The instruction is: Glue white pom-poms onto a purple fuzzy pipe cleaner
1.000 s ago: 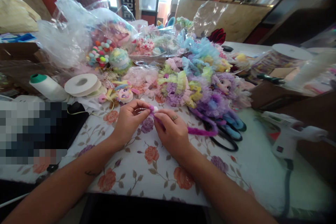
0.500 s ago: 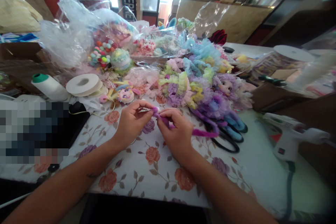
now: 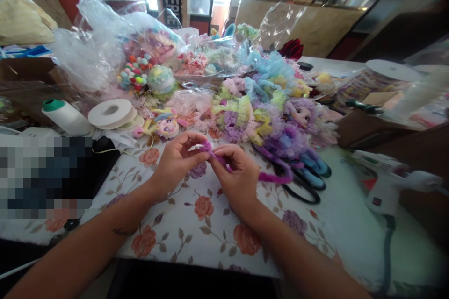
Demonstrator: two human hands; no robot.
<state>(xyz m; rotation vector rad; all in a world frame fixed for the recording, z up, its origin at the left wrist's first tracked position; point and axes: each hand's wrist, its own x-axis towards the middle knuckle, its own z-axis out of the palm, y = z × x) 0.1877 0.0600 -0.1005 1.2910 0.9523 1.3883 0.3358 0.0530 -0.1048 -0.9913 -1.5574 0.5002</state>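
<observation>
Fuzzy purple strip (image 3: pixel 207 146) pinched above the flowered cloth (image 3: pixel 175 224)

The left hand (image 3: pixel 174 161) holds the strip between thumb and fingers; the right hand (image 3: pixel 237 173) grips it just beside (whether the magenta length (image 3: pixel 276 177) beyond belongs to it, I cannot tell). Behind lie ruffled trims (image 3: pixel 233 119) and a purple-haired doll (image 3: pixel 298 114). Farther left, colourful pompoms (image 3: pixel 135 74) sit by a clear plastic bag (image 3: pixel 86 56), inside or in front being unclear. At right, a cardboard box (image 3: pixel 365 131) hides its contents behind its wall.
</observation>
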